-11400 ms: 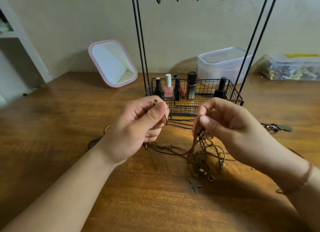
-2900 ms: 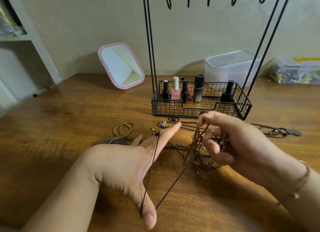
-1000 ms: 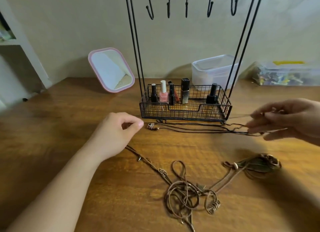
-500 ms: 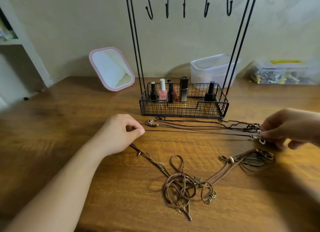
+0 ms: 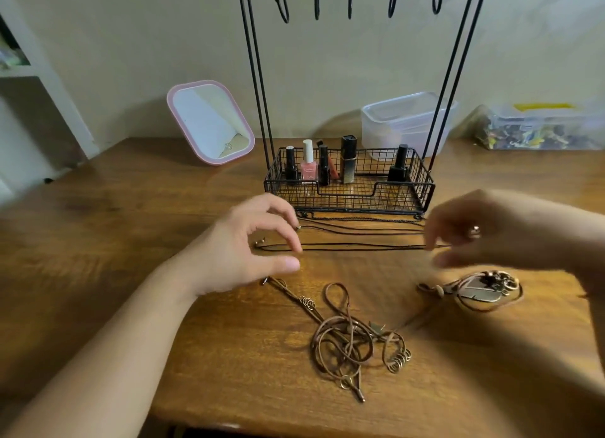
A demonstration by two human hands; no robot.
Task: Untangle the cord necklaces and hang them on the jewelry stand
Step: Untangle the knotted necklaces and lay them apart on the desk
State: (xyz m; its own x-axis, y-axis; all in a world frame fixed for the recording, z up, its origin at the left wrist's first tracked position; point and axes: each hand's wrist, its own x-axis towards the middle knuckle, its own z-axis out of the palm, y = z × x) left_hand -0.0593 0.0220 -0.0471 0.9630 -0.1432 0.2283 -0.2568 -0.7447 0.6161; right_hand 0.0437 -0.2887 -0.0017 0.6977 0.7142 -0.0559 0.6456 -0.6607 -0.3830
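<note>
While the black cord necklace (image 5: 360, 247) lies stretched out straight on the wooden table (image 5: 131, 224), just in front of the wire basket (image 5: 350, 193) of the jewelry stand (image 5: 258, 77), both hands hover over its ends. Half a second ago the left hand (image 5: 248, 247) was pinched at the clasp end; now its fingers are spread and relaxed with nothing in them, the little metal clasp sitting on the table just beside the fingertips. The right hand (image 5: 484, 237) is blurred with motion at the far end of the cord, and I can't tell whether it has hold of anything. So that one black necklace looks freed and laid out, a second dark cord running parallel just behind it. Nearer the camera, the brown cord tangle (image 5: 350, 339) with its small rings is knotted up all the same, one strand trailing towards the left hand, and another brown bundle with a metal pendant (image 5: 481, 290) lies below the right hand. Up top, the hooks (image 5: 348, 1) are all bare, so nothing is hung yet. Nail polish bottles (image 5: 309, 165) stand in the basket, with a pink-rimmed mirror (image 5: 209, 123) and a clear plastic box (image 5: 406, 119) behind.
</note>
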